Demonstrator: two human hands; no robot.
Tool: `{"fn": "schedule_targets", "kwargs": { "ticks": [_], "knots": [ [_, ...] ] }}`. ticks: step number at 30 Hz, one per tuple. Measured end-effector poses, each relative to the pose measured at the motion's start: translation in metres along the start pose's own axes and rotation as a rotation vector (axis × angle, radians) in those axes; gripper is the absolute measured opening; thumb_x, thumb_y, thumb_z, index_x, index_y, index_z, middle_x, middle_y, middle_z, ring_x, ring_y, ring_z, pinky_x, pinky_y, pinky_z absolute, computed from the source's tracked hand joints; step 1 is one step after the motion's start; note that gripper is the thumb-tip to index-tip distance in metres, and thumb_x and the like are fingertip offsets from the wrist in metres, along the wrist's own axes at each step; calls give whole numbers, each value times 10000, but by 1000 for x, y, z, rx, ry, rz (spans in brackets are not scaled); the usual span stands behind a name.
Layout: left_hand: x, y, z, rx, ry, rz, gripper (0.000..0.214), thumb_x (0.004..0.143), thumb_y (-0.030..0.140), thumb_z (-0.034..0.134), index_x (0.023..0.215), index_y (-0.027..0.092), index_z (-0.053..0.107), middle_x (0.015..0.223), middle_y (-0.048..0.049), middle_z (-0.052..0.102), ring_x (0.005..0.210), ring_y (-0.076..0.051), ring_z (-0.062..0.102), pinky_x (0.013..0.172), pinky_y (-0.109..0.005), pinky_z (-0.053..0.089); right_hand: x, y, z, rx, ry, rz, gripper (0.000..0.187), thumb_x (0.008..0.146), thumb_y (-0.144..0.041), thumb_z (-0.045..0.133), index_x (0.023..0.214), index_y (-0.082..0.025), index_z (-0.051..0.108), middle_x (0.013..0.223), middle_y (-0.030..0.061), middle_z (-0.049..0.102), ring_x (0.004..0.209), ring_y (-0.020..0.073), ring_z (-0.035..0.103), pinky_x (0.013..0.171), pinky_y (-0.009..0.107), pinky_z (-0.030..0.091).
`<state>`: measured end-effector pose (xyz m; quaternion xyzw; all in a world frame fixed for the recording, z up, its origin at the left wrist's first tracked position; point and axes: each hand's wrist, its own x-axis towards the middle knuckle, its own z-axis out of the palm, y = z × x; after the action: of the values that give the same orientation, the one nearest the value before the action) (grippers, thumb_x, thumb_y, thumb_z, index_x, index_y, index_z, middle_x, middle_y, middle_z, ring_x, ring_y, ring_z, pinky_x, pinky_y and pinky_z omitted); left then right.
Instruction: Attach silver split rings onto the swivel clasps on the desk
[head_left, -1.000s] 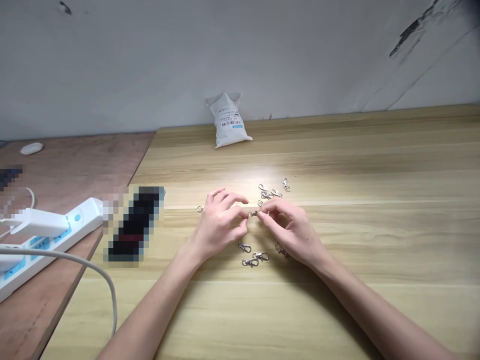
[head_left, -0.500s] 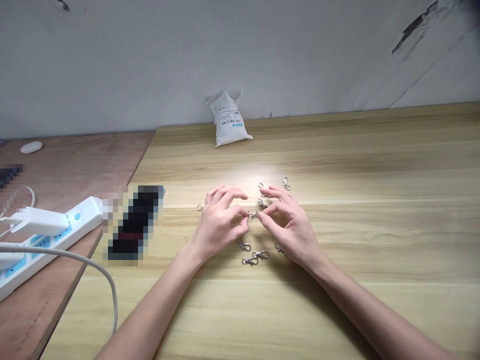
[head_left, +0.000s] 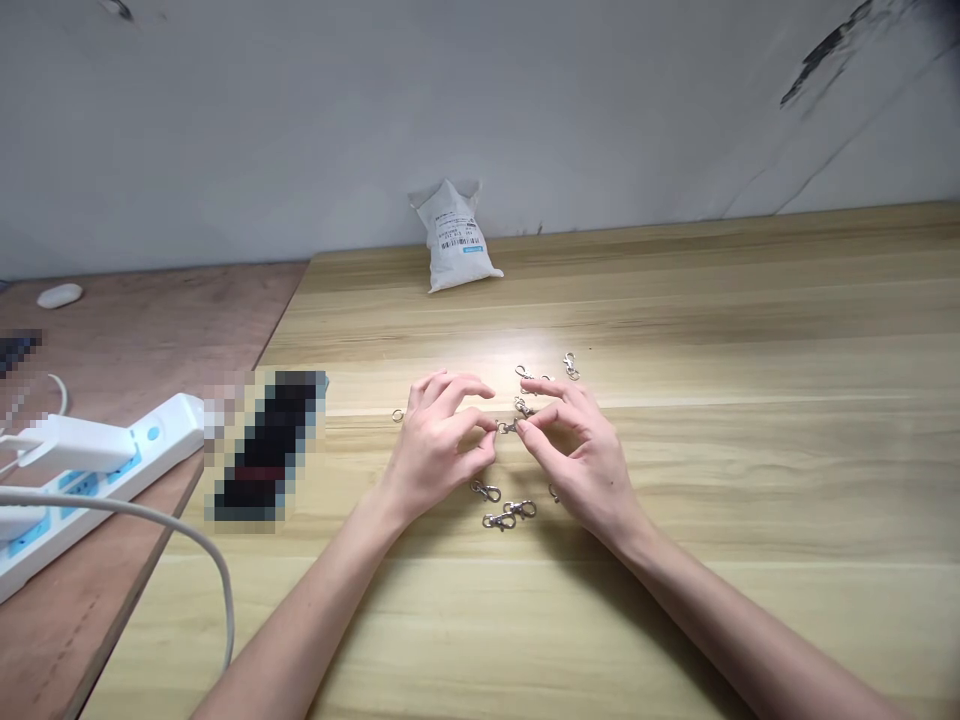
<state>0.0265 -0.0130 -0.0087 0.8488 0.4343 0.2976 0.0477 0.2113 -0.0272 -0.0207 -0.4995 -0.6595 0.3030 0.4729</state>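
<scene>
Pale wooden tabletop (head_left: 697, 470) is stretching away from the hands toward a grey wall (head_left: 450, 90), and a white sachet (head_left: 455, 238) is leaning against that wall, well beyond the fingertips. Both bare hands are curling low over the wood, neither spread nor pressed together. The left hand (head_left: 439, 450) and the right hand (head_left: 589, 460) are closing from either side on a small metal clasp (head_left: 507, 427), which is sitting between their fingertips. The left thumb and forefinger appear to be pinching it, but whether the right fingers are gripping or only touching, the view cannot tell. Its long axis is running roughly left to right — which end leads is too small to see.

Only this one piece is between the fingers; the others are lying loose. Swivel lobster clasps (head_left: 499, 521) are resting just below the hands, more lobster clasps (head_left: 525, 405) are scattered beyond the right fingertips, and a split ring (head_left: 397, 415) is lying just left of the left hand.
</scene>
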Motion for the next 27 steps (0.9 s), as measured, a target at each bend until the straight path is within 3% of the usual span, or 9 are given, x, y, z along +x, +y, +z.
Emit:
{"fn": "schedule_targets", "kwargs": {
  "ticks": [27],
  "knots": [
    [0,2,1,16,10,5,90,811,143,607,776,224,624,1104,-21,670,1123,-221,573,1058,-462,349,-1,0,1,36,-2,56,152,837,-238,616,687,-219,606,1195,80,615,1188,266,541,1026,514,378]
  ]
}}
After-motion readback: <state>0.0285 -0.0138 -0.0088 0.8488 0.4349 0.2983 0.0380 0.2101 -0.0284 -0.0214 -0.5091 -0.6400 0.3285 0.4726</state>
